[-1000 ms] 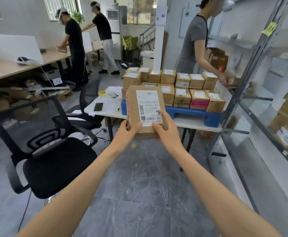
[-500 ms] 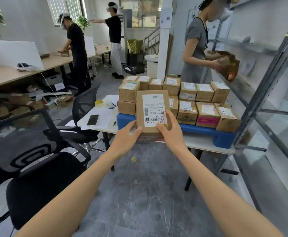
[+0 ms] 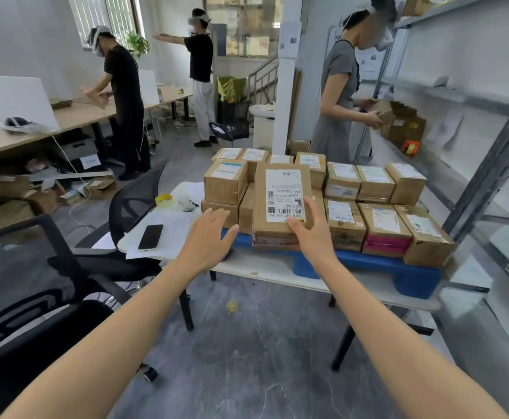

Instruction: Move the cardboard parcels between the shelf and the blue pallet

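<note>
The right hand (image 3: 310,237) lies spread on the near right corner of the labelled cardboard parcel (image 3: 277,201), fingers fairly straight, thumb at the label's lower edge. The left hand (image 3: 209,237) hovers released, fingers splayed, just left of the parcel and not touching it. The parcel sits at the front edge of the blue pallet (image 3: 410,276), among other parcels (image 3: 374,182), on the white counter (image 3: 277,273) beside the metal shelf (image 3: 489,176).

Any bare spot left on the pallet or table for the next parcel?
The pallet top is packed, parcels edge to edge. Bare: the table strip in front of the pallet, and a sliver of pallet corner between the front parcel and the left hand. A phone and papers take the table's left.
</note>
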